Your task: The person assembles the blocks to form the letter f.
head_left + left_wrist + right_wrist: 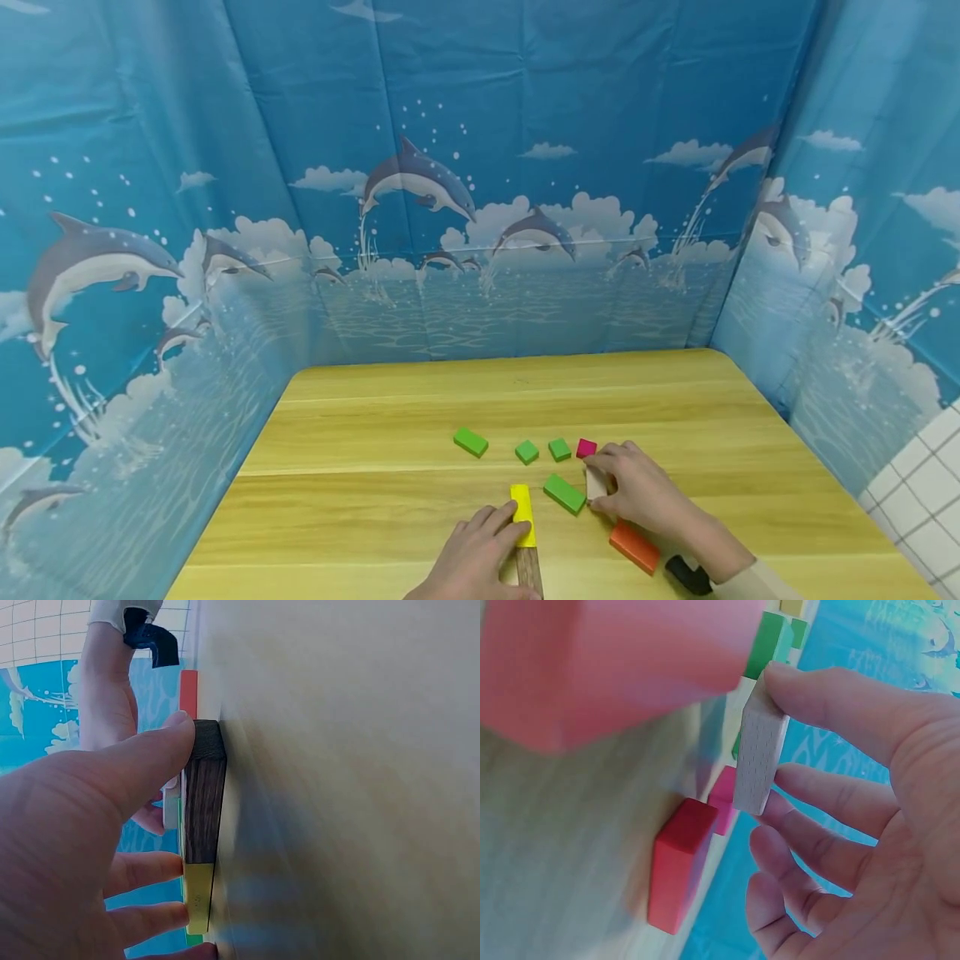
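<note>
My left hand (480, 554) rests along a yellow block (522, 517) and a dark brown wood-grain block (528, 571), which lie end to end. In the left wrist view its thumb touches the near end of the brown block (204, 806), while fairly straight fingers touch the yellow block (199, 896). A pale wooden block (759, 750) is pinched lengthwise between the thumb and fingers of my right hand (641, 492). Just beyond it sits a pink block (587, 448). A green block (564, 493) lies left of the pale one.
Farther back are two small green blocks, one left (527, 452) and one right (559, 449), plus a longer green block (471, 442). An orange-red block (634, 547) lies beneath the right forearm. A red block (679, 866) shows in the right wrist view. Dolphin-print curtains (450, 317) surround the wooden table (360, 500).
</note>
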`<state>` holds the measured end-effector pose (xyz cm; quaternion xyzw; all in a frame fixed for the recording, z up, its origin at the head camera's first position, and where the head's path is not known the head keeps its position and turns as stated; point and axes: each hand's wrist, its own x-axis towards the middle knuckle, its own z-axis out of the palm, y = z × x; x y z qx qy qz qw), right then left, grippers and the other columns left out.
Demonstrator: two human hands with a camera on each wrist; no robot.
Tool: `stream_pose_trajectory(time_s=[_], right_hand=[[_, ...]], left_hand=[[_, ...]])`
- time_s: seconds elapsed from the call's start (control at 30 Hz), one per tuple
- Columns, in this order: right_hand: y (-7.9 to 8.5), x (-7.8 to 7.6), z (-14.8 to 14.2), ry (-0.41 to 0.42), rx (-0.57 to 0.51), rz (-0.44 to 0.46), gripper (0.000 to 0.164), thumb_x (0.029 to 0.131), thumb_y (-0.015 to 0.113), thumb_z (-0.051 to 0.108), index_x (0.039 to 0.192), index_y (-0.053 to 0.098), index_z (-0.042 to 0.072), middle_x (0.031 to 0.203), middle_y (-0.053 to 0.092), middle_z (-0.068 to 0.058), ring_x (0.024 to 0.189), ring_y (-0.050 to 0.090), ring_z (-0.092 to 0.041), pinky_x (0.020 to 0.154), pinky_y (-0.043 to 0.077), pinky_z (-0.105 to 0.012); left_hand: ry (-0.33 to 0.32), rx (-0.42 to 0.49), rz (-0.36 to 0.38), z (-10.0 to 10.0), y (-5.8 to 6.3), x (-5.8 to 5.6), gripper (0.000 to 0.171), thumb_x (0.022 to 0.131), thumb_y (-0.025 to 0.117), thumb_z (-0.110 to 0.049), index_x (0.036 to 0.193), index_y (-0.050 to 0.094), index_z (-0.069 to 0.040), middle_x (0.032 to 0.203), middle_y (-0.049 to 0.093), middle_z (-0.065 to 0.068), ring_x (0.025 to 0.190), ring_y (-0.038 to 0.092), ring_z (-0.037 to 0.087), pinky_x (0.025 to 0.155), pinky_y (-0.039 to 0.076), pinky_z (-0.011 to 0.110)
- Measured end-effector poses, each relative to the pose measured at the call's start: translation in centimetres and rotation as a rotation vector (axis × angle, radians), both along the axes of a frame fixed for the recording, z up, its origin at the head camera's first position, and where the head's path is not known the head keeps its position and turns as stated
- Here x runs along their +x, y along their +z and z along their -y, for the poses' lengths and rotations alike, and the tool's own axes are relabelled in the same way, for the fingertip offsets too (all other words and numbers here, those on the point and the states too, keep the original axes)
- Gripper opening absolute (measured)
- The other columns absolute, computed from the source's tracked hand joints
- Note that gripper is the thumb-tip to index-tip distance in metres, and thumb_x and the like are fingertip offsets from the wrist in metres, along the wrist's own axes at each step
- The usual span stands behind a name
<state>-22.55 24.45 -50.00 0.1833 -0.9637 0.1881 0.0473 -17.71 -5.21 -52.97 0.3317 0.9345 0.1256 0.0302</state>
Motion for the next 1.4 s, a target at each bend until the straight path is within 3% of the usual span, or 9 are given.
stream_pose_trajectory(time_s=[0.17,0.43,0.7,1.07,1.4], right_hand=[[0.2,-0.1,0.3,-0.002,-0.015,-0.021,0.058,0.072,0.092,0.025,0.124,0.071,0.01,0.111,0.065,0.004,0.09,0.047,-0.013,0.07,0.047,-0.03],[1.1,-0.4,1.4,0.012,-0.031,-0.039,0.06,0.073,0.092,0.027,0.126,0.071,0.011,0.115,0.065,0.002,0.098,0.054,-0.016,0.081,0.051,-0.039],[1.3,-0.7,3.0,0.048,-0.072,-0.008,0.058,0.077,0.089,0.028,0.129,0.069,0.01,0.116,0.065,0.004,0.103,0.059,-0.017,0.081,0.053,-0.038],[1.0,-1.5,5.1,0.1,-0.133,0.025,0.056,0.079,0.088,0.024,0.129,0.068,0.008,0.113,0.064,0.004,0.098,0.062,-0.017,0.072,0.052,-0.03],[0.4,-2.5,6.4,0.136,-0.122,0.094,0.056,0.083,0.085,0.031,0.131,0.068,0.01,0.12,0.064,0.001,0.101,0.062,-0.018,0.077,0.053,-0.034]], left_hand=[[-0.003,-0.002,-0.008,0.1,-0.1,0.0,0.09,0.075,0.062,-0.083,0.145,0.055,-0.027,0.156,0.042,0.002,0.133,0.047,0.024,0.094,0.048,0.053],[-0.015,0.0,0.0,0.1,-0.2,-0.1,0.09,0.076,0.06,-0.083,0.147,0.053,-0.028,0.156,0.041,0.002,0.134,0.046,0.024,0.093,0.049,0.053],[-0.026,0.009,-0.004,0.3,-0.1,0.0,0.089,0.078,0.06,-0.081,0.147,0.052,-0.027,0.157,0.04,0.003,0.134,0.046,0.025,0.093,0.049,0.054],[-0.043,0.014,-0.031,0.4,-0.3,0.0,0.088,0.08,0.056,-0.082,0.146,0.053,-0.025,0.157,0.04,0.003,0.133,0.047,0.026,0.092,0.049,0.051],[-0.054,0.001,-0.078,0.4,-0.6,0.0,0.089,0.079,0.054,-0.083,0.146,0.053,-0.024,0.157,0.04,0.002,0.131,0.048,0.025,0.09,0.05,0.048]])
